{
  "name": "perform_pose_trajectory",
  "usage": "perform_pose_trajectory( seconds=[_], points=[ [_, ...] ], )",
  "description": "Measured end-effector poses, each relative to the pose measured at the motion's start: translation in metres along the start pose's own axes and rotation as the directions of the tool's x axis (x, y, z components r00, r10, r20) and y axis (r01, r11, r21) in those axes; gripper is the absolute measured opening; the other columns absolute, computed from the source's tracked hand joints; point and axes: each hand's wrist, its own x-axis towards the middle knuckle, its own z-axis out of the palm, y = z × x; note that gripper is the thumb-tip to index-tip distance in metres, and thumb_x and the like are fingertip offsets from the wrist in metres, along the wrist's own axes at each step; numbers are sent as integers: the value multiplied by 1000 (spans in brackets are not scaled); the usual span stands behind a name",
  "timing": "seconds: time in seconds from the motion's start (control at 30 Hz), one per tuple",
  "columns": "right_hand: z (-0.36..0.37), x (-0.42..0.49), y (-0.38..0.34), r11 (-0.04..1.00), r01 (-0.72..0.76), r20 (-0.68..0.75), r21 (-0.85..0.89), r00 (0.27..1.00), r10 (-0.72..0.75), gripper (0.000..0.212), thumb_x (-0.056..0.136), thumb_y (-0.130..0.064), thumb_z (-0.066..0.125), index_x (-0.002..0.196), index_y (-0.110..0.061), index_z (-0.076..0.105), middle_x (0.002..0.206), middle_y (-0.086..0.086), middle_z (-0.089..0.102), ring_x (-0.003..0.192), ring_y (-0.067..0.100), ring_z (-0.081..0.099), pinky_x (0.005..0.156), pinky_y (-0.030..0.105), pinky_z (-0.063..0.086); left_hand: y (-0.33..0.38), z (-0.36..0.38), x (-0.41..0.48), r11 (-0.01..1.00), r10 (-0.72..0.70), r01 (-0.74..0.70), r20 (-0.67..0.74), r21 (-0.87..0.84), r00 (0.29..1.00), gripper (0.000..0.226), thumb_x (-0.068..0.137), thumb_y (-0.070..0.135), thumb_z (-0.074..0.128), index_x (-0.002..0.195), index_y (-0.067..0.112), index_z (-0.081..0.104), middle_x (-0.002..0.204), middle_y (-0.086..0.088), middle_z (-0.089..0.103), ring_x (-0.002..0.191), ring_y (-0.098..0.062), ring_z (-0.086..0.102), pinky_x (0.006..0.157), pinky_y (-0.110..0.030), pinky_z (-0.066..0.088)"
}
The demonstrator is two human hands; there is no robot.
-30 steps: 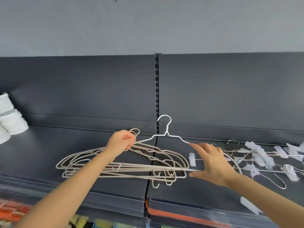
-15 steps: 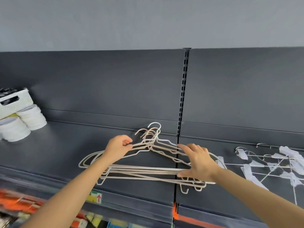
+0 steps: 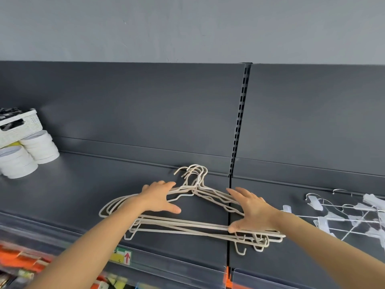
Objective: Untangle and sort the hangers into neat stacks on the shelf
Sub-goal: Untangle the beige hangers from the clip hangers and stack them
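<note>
You have a stack of cream hangers (image 3: 187, 224) on a plain dark grey shelf (image 3: 83, 195). To your right, the clip hangers (image 3: 314, 202) are white with translucent clips. To your left are a white woven basket (image 3: 18, 126) and white tubs (image 3: 39, 149). The edge label (image 3: 123, 256) is yellow with a red arrow.

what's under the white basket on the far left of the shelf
Two stacks of white round discs show under the white basket, plus a sliver of something yellow. Anything further beneath is covered by the basket or cut off at the frame edge.
</note>
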Motion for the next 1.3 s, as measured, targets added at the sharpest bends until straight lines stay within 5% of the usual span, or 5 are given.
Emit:
perform_pose_trajectory(
  seconds=[0.2,0.33,0.57,0.73,1.3],
  points=[
    [7,8,-1,996,-1,70,-92,998,8,113,58,-77,60,145,-42,-3,146,-4,32,135,27,25,109,49,18,-1,5,8,997,-9,12,-51,78,999,62,86,52,57,138,22,42,127,-4,47,117,-24,47,98,-39,35],
    [6,16,2,996,-81,3,37,997,81,112,55,-92,27,148,-30,13,141,-4,44,132,25,34,106,48,25,6,11,14,993,15,-1,-122,118,992,38,90,32,57,123,14,50,118,-7,49,106,-25,50,88,-36,44],
    [11,18,12,968,-30,-106,248,993,58,43,92,-48,49,122,-18,55,111,0,65,102,18,58,85,29,46,8,10,22,1000,1,0,-64,10,998,21,81,14,60,101,16,54,98,-3,58,83,-23,60,68,-35,48],
    [11,18,11,963,-4,-117,270,992,37,29,92,-44,50,104,-20,60,90,0,65,82,18,59,74,32,47,3,11,21,993,25,-31,-52,-110,998,25,79,11,61,66,29,49,74,5,54,60,-14,47,52,-25,34],
    [-6,22,11,969,70,-106,238,993,-46,27,85,-49,58,86,-23,62,80,-2,63,74,16,56,68,31,46,-3,-1,14,874,122,-106,3,-475,992,19,85,37,68,84,18,65,69,4,64,56,-7,50,59,-25,43]
  ],
)
